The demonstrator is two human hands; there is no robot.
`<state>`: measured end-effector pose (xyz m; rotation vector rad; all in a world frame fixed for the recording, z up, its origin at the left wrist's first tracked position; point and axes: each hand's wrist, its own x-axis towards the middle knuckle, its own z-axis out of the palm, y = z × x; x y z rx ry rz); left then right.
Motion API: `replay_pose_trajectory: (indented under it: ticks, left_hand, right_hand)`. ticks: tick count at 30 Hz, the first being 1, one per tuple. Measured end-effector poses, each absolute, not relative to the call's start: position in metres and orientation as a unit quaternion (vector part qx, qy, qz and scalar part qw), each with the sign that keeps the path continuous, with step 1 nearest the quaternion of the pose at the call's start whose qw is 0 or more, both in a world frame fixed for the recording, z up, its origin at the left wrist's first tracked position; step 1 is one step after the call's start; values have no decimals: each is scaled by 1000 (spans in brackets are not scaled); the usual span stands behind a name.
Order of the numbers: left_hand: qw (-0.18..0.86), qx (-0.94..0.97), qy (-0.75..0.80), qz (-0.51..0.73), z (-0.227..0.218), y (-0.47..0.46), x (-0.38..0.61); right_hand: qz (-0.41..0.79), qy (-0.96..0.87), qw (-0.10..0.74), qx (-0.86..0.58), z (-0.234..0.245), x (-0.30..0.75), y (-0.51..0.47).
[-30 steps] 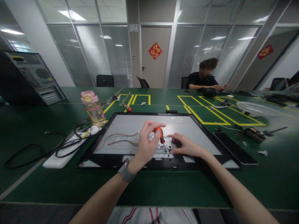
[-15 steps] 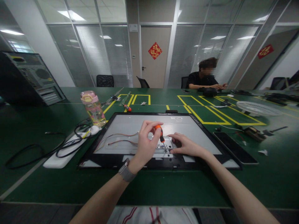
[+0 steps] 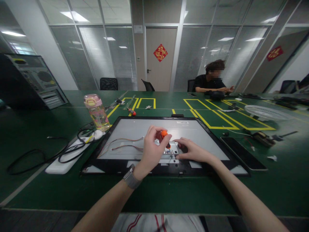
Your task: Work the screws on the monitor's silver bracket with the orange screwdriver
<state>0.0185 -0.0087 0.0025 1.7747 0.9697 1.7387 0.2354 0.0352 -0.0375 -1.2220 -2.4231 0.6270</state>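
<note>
My left hand (image 3: 152, 149) is closed around the handle of an orange and black screwdriver (image 3: 164, 133). The shaft points down at small metal parts on a silver metal bracket (image 3: 174, 150). My right hand (image 3: 193, 150) rests at the bracket's right end, with thumb and forefinger apart along its edges and the other fingers curled. Beneath both hands, a black-framed display panel (image 3: 125, 127) lies flat with its grey-white back up. Thin coloured wires (image 3: 120, 145) run over its left part. The screwdriver's tip is too small to make out clearly.
Left of the panel are a white power strip (image 3: 65, 158), black cables (image 3: 31, 161) and a pink-capped bottle (image 3: 96, 111). A black phone-like slab (image 3: 241, 153) lies to the right. Another screwdriver (image 3: 132, 112) lies beyond the panel. A person (image 3: 210, 80) sits across the table.
The screwdriver handle has tipped a little, its orange end now facing me more, and my left fingers have shifted around it. My right hand has stayed in place.
</note>
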Motion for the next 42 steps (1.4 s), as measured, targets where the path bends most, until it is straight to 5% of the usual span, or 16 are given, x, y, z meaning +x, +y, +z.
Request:
replay_pose_trajectory:
  ticks: [33, 42]
  left_hand:
    - [182, 668, 352, 629, 11, -9, 15]
    - [240, 671, 327, 621, 8, -11, 13]
  right_hand:
    - [234, -849, 172, -441, -34, 235, 33]
    - [233, -851, 171, -439, -34, 234, 34]
